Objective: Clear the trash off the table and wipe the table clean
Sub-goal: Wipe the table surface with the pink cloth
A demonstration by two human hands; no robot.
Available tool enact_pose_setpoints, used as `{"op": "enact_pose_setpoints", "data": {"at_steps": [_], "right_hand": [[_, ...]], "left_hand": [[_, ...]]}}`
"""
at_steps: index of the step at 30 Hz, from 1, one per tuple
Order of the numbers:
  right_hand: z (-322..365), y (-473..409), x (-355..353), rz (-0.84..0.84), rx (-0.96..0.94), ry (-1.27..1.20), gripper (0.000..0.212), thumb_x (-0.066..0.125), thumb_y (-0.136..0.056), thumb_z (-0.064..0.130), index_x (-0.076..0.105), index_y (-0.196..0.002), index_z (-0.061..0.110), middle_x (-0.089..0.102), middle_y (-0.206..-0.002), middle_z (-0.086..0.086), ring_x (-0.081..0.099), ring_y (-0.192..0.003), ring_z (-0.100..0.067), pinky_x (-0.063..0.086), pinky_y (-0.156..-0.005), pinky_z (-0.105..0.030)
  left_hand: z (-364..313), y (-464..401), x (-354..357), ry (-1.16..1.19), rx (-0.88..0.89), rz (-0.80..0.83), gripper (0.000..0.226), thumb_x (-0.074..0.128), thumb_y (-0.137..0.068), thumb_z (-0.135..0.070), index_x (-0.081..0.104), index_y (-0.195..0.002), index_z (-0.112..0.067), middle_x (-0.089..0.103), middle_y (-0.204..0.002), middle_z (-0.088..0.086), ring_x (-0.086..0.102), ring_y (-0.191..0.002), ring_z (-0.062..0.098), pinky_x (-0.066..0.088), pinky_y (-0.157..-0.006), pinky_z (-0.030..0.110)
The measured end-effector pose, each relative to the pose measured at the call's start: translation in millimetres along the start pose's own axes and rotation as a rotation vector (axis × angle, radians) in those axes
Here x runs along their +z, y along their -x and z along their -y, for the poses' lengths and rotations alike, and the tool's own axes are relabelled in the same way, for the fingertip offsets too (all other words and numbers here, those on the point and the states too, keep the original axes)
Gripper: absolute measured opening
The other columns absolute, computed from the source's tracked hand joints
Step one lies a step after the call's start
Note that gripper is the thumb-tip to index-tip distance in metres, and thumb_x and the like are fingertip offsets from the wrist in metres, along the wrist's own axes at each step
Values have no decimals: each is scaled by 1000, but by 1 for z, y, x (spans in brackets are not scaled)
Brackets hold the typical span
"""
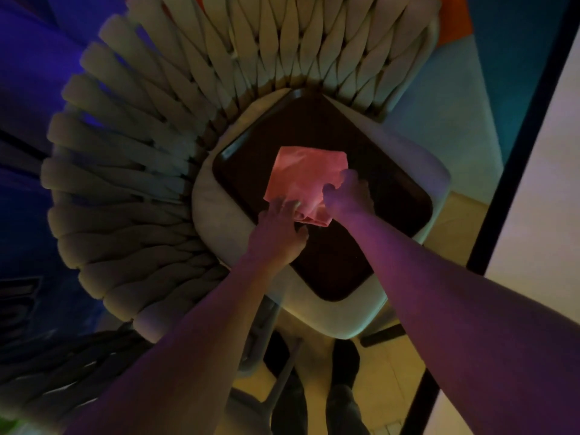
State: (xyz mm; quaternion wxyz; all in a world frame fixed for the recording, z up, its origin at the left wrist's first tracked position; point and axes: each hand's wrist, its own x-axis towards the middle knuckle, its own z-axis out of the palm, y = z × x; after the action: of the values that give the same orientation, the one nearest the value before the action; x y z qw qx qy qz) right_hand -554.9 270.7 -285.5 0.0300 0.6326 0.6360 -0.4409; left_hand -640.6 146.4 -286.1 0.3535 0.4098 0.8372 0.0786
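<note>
A folded pink cloth [299,177] lies on a dark brown tray [251,146] that rests on the seat cushion of a woven chair. My left hand [277,233] reaches onto the tray and its fingertips take the cloth's near left corner. At the cloth's right edge my right hand [346,193] has its fingers curled over the fabric. Both hands touch the cloth from the near side. The light is dim and the picture is blurred.
The chair [141,146] has a tall rounded back of thick pale woven strands that wraps around the left and far sides. Its pale seat cushion [219,211] shows around the tray. A white table edge [539,215] with a dark rim runs along the right. My feet stand on a tiled floor below.
</note>
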Motion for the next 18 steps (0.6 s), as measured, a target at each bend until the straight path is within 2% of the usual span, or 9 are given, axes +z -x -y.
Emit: {"op": "enact_pose_setpoints", "data": {"at_steps": [3,7,12,16,18], "right_hand": [[1,-13,8,-10,36,-23,57,56,-97,38,35,-147,19,45,-138,-10,53,-106,-24,47,-79,-37],[2,-26,14,-24,64,-24,64,59,-94,42,33,-147,20,45,-140,-10,54,-118,-32,49,-92,-44],[1,-33,17,-44,68,8,61,63,-91,43,38,-144,26,43,-139,-9,52,-118,-31,50,-88,-44],[7,-37,20,-84,77,-111,55,71,-86,32,45,-135,24,52,-131,-5,57,-113,-28,52,-88,-42],[10,-37,22,-98,70,-160,43,69,-88,23,50,-126,22,55,-119,0,58,-101,-20,50,-76,-33]], "left_hand": [[2,-8,4,-21,18,32,65,64,-94,-33,35,-152,-25,24,-160,3,37,-137,35,41,-107,45],[6,-16,11,-37,14,81,67,63,-94,-34,32,-153,-27,20,-163,1,35,-139,35,42,-108,47],[9,-20,19,-47,14,96,69,64,-93,-33,30,-154,-28,17,-163,1,32,-140,36,43,-108,47],[2,-20,19,-42,0,100,70,63,-93,-34,29,-154,-28,15,-164,1,29,-140,36,43,-105,46],[1,-18,20,-34,-12,114,68,63,-94,-34,29,-153,-28,14,-164,1,29,-140,35,43,-106,46]]}}
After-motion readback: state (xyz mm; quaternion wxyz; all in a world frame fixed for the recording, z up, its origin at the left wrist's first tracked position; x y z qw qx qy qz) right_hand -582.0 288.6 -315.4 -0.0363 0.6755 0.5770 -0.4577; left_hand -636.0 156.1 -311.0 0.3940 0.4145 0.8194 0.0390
